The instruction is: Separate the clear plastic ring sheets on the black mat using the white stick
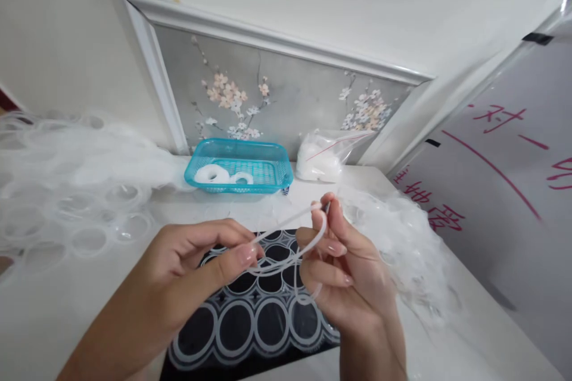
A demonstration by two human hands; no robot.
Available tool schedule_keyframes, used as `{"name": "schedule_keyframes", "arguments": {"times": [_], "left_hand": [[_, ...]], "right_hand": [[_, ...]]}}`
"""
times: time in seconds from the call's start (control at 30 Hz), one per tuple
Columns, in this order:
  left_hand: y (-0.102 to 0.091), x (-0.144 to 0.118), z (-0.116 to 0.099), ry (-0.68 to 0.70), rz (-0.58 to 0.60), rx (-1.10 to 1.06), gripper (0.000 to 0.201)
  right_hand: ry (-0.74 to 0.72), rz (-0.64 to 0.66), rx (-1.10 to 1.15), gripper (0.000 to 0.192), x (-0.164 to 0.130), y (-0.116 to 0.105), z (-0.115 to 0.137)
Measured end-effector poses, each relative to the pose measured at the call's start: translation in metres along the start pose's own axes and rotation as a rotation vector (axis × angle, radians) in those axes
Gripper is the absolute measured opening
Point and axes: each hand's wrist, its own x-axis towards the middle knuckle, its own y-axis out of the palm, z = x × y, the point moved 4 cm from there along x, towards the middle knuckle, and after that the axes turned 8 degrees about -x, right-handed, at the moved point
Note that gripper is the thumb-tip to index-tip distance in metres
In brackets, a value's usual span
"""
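My left hand [203, 271] pinches a thin white ring [279, 221] between thumb and fingers. My right hand [346, 268] is closed on the other side of the same ring, its thumb and forefinger raised. A small dark thing shows at those fingertips; I cannot make out what it is. More thin white loops hang between the hands and below my right fingers. Under both hands lies a black mat [235, 328] with rows of translucent white rings joined in a sheet on it.
A blue basket [239, 146] with white rings inside stands at the wall, beside a zip bag [322, 158] of white material. Ring sheets are heaped at left [80, 190] and right [411, 244]. A whiteboard [500, 178] with red writing leans at right.
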Motion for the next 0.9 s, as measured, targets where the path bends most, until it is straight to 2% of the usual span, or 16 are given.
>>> {"name": "schedule_keyframes", "arguments": {"times": [0.23,0.7,0.9], "left_hand": [[0.001,0.01,0.009,-0.108,-0.039,-0.231,0.021],[0.0,0.008,0.009,-0.116,-0.018,-0.304,0.024],[-0.004,0.007,0.007,-0.108,-0.01,-0.31,0.024]], "right_hand": [[0.032,-0.038,0.023,0.015,0.006,-0.006,-0.004],[0.025,-0.15,-0.007,0.018,0.005,-0.004,-0.008],[0.025,-0.083,-0.072,0.015,0.002,0.002,-0.008]]}}
